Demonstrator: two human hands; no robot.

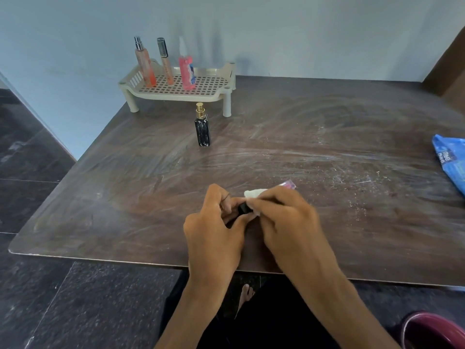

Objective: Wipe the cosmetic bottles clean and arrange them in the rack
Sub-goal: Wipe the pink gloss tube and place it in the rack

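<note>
**Both hands closed around a small bottle near the table's front edge**

You are holding a small bottle with a black cap and a pink body (pixel 243 208) over the near part of the scuffed dark brown table (pixel 327 152). Your left hand (pixel 214 227) is gripping the black cap end with curled fingers. Your right hand (pixel 284 215) is pinching a small white wipe (pixel 254 193) against the bottle, and the pink end is sticking out past your right knuckles; most of the bottle is hidden between your hands.

Further back, a black rectangular perfume bottle with a gold spray top (pixel 202 128) is standing upright on the table, just in front of the beige plastic rack with a perforated floor and short legs (pixel 214 84). Three bottles are standing inside the rack along its left half: a tall peach spray bottle with a silver top (pixel 144 62), a slim orange tube with a dark cap (pixel 165 62) beside it, and a pink bottle with a white nozzle (pixel 186 71) to the right of those. The rack is sitting at the far edge, near the pale blue wall (pixel 302 34).

A blue plastic packet (pixel 451 162) is lying at the right edge of the table.
</note>
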